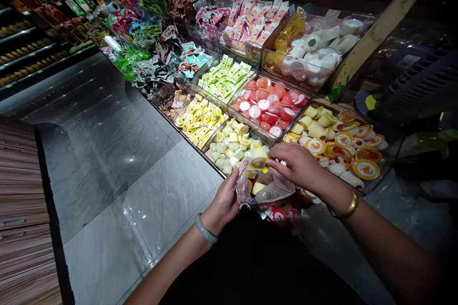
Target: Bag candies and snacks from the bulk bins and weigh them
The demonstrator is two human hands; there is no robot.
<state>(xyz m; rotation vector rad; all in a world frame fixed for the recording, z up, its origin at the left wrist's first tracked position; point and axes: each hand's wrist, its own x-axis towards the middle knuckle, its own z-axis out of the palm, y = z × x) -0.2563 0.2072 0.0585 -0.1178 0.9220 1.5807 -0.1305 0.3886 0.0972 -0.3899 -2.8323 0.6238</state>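
My left hand grips the edge of a clear plastic bag that hangs open in front of me. Between the fingers of my right hand is a pale yellow jelly cup, tilted above the bag's mouth. Inside the bag are other cups and some red-and-white packets, partly hidden by the plastic. Just beyond the hands lies a bin of pale green and yellow jelly cups. Larger cups with orange-printed lids fill the bin to the right of my right hand.
Behind stand bins of red jelly cups, yellow packets, green packets and white cups. A dark fan is at the right. Grey tiled floor runs along the left, beside wooden drawers.
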